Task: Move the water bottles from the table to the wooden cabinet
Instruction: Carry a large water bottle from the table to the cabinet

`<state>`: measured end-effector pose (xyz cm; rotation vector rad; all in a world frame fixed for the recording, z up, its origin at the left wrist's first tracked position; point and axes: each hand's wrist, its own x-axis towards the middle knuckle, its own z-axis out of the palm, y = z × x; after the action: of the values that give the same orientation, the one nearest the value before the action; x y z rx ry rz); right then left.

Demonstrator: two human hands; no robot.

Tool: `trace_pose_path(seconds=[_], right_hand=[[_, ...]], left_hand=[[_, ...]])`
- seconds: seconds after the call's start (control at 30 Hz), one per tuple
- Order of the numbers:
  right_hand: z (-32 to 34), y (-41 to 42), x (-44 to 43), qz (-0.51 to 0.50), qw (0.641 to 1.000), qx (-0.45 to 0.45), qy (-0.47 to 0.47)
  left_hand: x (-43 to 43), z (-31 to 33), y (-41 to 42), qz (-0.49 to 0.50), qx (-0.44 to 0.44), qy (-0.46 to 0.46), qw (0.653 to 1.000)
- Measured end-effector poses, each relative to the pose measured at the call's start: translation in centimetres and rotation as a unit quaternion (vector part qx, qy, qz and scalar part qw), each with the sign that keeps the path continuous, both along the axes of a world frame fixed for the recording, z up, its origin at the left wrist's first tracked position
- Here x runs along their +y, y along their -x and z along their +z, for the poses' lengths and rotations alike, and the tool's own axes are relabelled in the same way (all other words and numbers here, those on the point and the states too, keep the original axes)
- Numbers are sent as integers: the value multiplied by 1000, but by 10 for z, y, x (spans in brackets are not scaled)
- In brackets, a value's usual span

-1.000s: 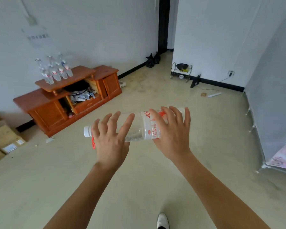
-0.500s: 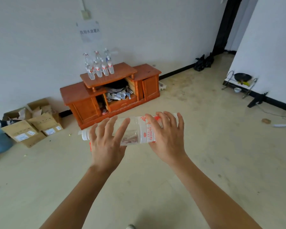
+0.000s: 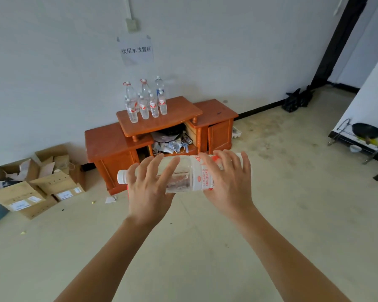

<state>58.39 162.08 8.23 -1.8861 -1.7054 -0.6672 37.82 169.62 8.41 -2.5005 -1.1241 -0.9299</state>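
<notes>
I carry a large clear water bottle (image 3: 183, 175) lying sideways, white cap to the left, red-and-white label to the right. My left hand (image 3: 148, 188) grips its neck end, and my right hand (image 3: 227, 184) grips the labelled end, fingers spread over the top. Ahead stands the orange wooden cabinet (image 3: 109, 140) against the white wall. Several water bottles (image 3: 145, 101) stand upright on the left part of its raised top shelf; the right part of that shelf is bare wood.
Cardboard boxes (image 3: 39, 184) lie on the floor left of the cabinet. Clutter (image 3: 172, 142) fills the cabinet's open middle. A paper sign (image 3: 136, 50) hangs on the wall above. Black bags (image 3: 297, 99) sit by the doorway, and a wire rack with a pan (image 3: 364, 136) stands at right.
The view has swung left and moved nearer, so the cabinet now sits straight ahead and larger. Both hands still hold the bottle the same way.
</notes>
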Motion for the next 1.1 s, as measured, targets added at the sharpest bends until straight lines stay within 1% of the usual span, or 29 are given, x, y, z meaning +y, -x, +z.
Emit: trace_pose_path(seconds=[0.2, 0.3, 0.47, 0.57, 0.6, 0.77, 0.9, 1.07, 1.1], right_hand=[[-19, -69, 123, -2, 1000, 8, -2], [-34, -114, 197, -5, 1000, 13, 7], [-48, -195, 327, 27, 998, 49, 22], [-44, -224, 388, 49, 998, 37, 19], [-41, -236, 424, 59, 997, 38, 30], [-40, -261, 526, 88, 995, 22, 45], [-49, -278, 632, 102, 993, 8, 57], [-58, -294, 765, 85, 994, 7, 68], [-55, -296, 780, 84, 994, 7, 70]], left_hand=[[126, -14, -71, -17, 8, 14, 1000], [196, -26, -115, -1, 22, 13, 1000], [314, -32, -191, 19, 47, 52, 997], [365, -24, -214, 24, 48, 42, 998], [397, -22, -224, 34, 44, 49, 997], [485, -26, -247, 63, 27, 70, 995], [588, -45, -260, 78, 14, 69, 994], [730, -56, -279, 62, 9, 62, 996], [747, -55, -281, 59, 9, 60, 996]])
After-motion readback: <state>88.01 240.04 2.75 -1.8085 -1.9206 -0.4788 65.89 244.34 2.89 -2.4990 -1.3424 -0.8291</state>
